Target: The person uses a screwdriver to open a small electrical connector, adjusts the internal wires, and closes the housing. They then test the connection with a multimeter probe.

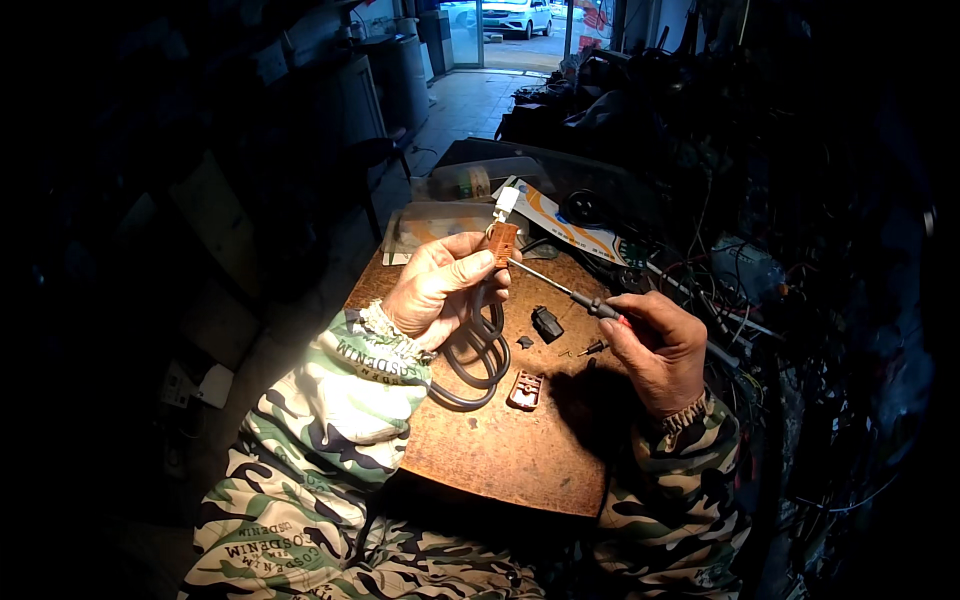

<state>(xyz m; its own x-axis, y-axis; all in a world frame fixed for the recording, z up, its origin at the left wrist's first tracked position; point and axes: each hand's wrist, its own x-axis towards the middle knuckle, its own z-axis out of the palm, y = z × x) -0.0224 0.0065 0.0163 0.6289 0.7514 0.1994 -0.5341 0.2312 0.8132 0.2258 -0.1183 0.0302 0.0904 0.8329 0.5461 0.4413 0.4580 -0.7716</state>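
Note:
My left hand (445, 285) grips a reddish-brown plug part (502, 243) upright, with a white piece (506, 200) projecting from its top. My right hand (660, 345) holds a screwdriver (590, 303) by its dark handle, the shaft pointing up-left to the brown part; whether the tip touches it I cannot tell. A dark cable (470, 400) hangs in loops beneath my left hand. On the worn wooden board (500, 460) lie an open brown shell (525, 390), a black plastic piece (547, 323) and several small bits (590, 350).
Clear plastic containers (430, 223) and a white-orange flat packet (555, 215) lie at the board's back. Tangled wires and electronics (740, 280) crowd the right. A dark chair (365, 155) stands back left. A tiled floor (450, 110) leads to a glass doorway, with a car outside.

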